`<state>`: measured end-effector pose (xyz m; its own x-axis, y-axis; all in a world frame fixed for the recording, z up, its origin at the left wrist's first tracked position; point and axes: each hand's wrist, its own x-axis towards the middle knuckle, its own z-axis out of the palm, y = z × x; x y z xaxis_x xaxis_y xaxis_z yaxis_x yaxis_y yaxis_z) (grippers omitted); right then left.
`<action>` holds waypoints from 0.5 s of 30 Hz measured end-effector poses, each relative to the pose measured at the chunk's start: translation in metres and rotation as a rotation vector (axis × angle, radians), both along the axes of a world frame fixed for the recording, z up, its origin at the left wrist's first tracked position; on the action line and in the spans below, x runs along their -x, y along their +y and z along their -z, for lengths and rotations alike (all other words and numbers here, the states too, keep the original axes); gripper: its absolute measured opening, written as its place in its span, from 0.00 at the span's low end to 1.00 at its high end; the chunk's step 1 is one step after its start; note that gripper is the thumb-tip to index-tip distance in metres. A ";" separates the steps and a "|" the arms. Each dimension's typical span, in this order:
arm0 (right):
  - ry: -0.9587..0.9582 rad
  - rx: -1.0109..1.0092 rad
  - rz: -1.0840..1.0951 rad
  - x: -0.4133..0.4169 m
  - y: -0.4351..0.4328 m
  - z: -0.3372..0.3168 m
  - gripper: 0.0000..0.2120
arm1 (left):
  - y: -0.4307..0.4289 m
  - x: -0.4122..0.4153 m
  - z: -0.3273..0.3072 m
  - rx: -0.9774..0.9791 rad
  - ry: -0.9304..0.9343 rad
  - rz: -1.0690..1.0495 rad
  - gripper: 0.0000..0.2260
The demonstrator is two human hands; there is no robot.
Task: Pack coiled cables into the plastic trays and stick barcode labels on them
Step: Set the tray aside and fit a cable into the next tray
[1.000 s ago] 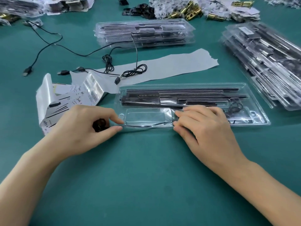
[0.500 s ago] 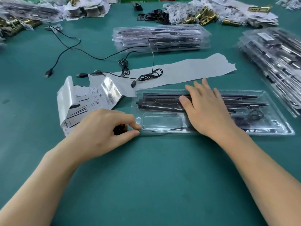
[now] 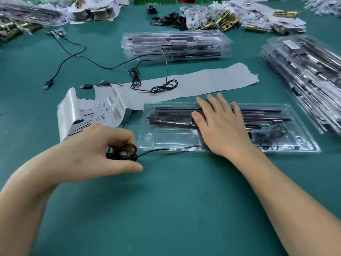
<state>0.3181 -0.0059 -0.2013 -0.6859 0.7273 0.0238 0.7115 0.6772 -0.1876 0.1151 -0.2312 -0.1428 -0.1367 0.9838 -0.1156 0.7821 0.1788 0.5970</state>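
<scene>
Left hand pinches coiled cable; tray long axis left-right.

The right hand lies flat across the middle of the plastic tray, so the dark strips under its palm are hidden, and the thin lead cannot be followed once it runs beneath the wrist. The left hand curls its fingers over the coiled cable, hiding much of it, and the print on the barcode labels is too small to read. The stack of trays runs off the right edge, while the heaps at the tabletop's far side are cropped and blurred, perhaps brass fittings in bags.
</scene>
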 end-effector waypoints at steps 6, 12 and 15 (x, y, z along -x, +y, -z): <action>0.290 -0.265 -0.053 -0.003 -0.017 -0.009 0.15 | 0.011 -0.032 0.000 -0.041 -0.289 -0.072 0.19; 0.596 0.182 -0.191 -0.010 -0.040 -0.018 0.03 | 0.021 -0.050 0.004 -0.208 -0.329 -0.248 0.21; 0.718 0.438 -0.179 -0.006 -0.051 -0.020 0.02 | 0.019 -0.050 0.002 -0.189 -0.433 -0.260 0.25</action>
